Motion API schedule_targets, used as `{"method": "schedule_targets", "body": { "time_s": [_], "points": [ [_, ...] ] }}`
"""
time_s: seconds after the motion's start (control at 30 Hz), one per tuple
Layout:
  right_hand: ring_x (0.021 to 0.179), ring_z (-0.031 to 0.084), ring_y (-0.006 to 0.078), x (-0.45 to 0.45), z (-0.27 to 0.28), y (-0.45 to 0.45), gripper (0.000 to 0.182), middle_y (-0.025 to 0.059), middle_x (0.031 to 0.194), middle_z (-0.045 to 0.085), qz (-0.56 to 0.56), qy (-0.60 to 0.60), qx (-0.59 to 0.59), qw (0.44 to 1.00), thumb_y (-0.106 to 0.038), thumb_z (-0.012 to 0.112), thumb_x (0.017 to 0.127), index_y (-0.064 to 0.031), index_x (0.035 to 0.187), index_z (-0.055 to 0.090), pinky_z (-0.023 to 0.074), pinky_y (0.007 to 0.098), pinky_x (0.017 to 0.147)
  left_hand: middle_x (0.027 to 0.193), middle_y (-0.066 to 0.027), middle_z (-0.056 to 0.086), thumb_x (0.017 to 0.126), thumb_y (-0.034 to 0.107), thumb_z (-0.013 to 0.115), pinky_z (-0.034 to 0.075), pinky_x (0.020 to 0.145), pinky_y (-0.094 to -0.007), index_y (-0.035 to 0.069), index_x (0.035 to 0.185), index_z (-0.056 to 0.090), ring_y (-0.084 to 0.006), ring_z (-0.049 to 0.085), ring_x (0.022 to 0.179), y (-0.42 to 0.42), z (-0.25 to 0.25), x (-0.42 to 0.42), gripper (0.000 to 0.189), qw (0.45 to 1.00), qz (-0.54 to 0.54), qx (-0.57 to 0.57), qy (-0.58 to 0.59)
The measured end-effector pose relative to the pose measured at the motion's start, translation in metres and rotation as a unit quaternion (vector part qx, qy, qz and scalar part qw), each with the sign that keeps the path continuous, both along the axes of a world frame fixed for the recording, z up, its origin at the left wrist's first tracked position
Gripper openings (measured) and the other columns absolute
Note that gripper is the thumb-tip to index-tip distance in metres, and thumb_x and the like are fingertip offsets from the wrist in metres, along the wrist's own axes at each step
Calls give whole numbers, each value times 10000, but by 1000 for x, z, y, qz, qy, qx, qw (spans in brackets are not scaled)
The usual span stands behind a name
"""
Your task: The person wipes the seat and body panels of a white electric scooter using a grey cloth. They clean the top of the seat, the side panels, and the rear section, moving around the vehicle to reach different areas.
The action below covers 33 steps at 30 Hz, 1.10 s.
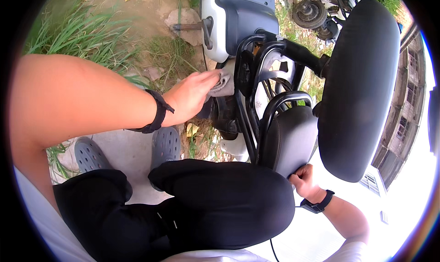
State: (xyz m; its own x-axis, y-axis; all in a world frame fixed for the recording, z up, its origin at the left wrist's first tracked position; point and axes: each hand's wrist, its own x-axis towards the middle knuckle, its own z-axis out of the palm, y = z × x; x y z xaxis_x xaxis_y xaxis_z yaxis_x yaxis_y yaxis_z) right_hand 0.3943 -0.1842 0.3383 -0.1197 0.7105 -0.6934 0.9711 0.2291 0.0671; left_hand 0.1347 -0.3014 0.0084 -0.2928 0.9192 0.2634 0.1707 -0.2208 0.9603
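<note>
My left hand [192,93] holds a bunched grey cloth [225,84] against the lower side of a two-wheeler, beside its black tubular frame [252,90] and just under a white and grey body panel [215,24]. At the lower right, my right hand [304,183] has its fingers curled at the edge of a smaller black padded seat [295,138]. A larger black padded seat [359,90] stands to the right of the frame. The part under the cloth is hidden.
A pedal crank [207,31] sticks out from the body panel near a stone. Long grass [82,31] grows at the upper left. My grey clogs [165,145] rest on concrete [137,158]. Another vehicle's wheel [309,14] is at the top right, and a building [402,114] is beyond.
</note>
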Motion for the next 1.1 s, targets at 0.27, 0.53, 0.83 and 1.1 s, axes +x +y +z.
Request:
{"method": "schedule_targets", "body": {
  "time_s": [0.27, 0.53, 0.83, 1.1],
  "points": [
    [560, 541, 161, -5, 4, 4, 223, 46, 556, 583, -59, -105, 3, 993, -111, 659, 765, 2, 581, 605, 452, 328, 579, 1563, -92, 488, 800, -88, 588, 494, 914, -399, 47, 1443, 566, -308, 546, 1005, -2, 10, 17, 658, 968, -199, 19, 151],
    [573, 562, 169, 0, 2, -1, 223, 62, 576, 610, -55, -108, 26, 992, -133, 685, 765, 6, 602, 624, 460, 326, 591, 1553, -146, 486, 710, -211, 504, 472, 1069, -401, -15, 1477, 513, -381, 512, 1132, 1, 1, -6, 792, 997, -46, -35, 54],
    [517, 541, 164, 15, 2, -2, 205, 64, 546, 603, -32, -65, 47, 996, -104, 684, 746, 20, 595, 625, 450, 331, 551, 1569, -44, 482, 794, -93, 569, 467, 1049, -373, 28, 1447, 566, -349, 470, 1123, 24, -12, -19, 665, 970, -69, 90, 215],
    [517, 552, 159, 10, 2, -2, 195, 74, 548, 614, -23, -37, 35, 998, -95, 683, 739, 37, 605, 633, 447, 321, 538, 1473, -48, 565, 821, 42, 628, 495, 986, -399, 37, 1387, 626, -318, 514, 1129, 35, -20, -37, 566, 915, -97, 159, 358]
  ]
}}
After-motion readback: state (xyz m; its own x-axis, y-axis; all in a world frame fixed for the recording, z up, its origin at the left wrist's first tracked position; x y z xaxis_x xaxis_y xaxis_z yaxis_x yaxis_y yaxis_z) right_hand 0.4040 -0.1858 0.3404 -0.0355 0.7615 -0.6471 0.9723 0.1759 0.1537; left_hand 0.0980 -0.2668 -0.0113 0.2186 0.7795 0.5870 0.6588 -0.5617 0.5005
